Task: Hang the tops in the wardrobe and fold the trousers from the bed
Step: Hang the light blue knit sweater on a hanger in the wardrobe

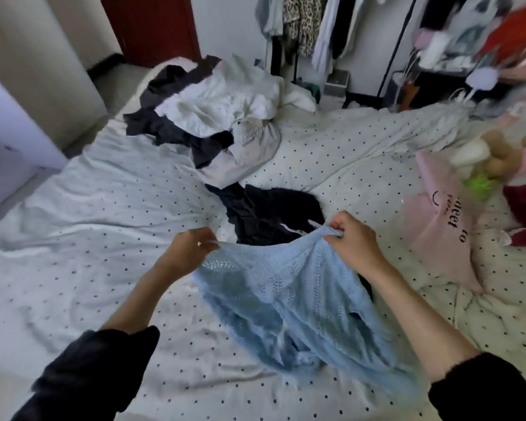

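Note:
A light blue knitted top hangs over the bed, held up by its upper edge. My left hand pinches the left corner of that edge. My right hand grips the right corner. The top's lower part rests on the dotted white sheet. A black garment lies just behind the top, partly hidden by it. Further back a pile of white and black clothes lies heaped on the bed. An open clothes rail with hanging garments stands at the far side of the room.
A pink pillow with black lettering and several soft toys lie at the right of the bed. A dark red door is at the back left. A white cupboard side stands at the left.

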A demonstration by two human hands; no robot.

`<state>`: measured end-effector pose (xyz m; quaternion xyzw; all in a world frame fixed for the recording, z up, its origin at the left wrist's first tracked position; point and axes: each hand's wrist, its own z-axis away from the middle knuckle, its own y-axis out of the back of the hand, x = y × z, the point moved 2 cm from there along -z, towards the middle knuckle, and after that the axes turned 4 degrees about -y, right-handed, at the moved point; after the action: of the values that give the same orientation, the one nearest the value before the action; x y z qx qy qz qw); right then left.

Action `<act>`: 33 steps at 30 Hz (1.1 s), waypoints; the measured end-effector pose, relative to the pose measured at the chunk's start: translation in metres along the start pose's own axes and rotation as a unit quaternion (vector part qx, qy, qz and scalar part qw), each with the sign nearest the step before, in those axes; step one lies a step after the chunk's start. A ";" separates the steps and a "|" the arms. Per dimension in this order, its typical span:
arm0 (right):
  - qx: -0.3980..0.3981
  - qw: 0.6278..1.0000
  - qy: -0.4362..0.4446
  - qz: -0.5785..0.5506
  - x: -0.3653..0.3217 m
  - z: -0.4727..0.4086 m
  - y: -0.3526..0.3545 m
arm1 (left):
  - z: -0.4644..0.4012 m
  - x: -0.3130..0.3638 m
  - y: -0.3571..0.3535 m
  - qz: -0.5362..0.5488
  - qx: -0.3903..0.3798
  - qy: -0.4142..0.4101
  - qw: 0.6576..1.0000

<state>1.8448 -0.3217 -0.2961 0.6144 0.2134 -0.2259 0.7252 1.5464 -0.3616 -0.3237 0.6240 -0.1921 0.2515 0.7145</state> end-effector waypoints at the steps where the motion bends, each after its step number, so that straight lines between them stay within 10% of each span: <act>1: -0.008 1.000 0.027 -0.009 -0.029 0.004 0.002 | 0.015 -0.005 0.028 0.002 0.027 0.005 1.000; 13: -0.140 0.944 0.298 -0.012 -0.320 0.065 -0.048 | 0.224 -0.098 0.265 -0.025 0.322 0.113 0.940; 29: -0.213 0.813 0.505 -0.198 -0.693 0.239 -0.268 | 0.439 -0.330 0.443 -0.095 0.179 0.284 0.937; 33: -0.234 0.763 0.566 -0.206 -0.756 0.263 -0.315 | 0.418 -0.364 0.481 -0.048 0.284 0.211 0.934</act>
<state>1.0573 -0.5771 -0.0621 0.3828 0.7528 0.0764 0.5300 0.9832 -0.7731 -0.0940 0.7416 0.0730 0.3869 0.5432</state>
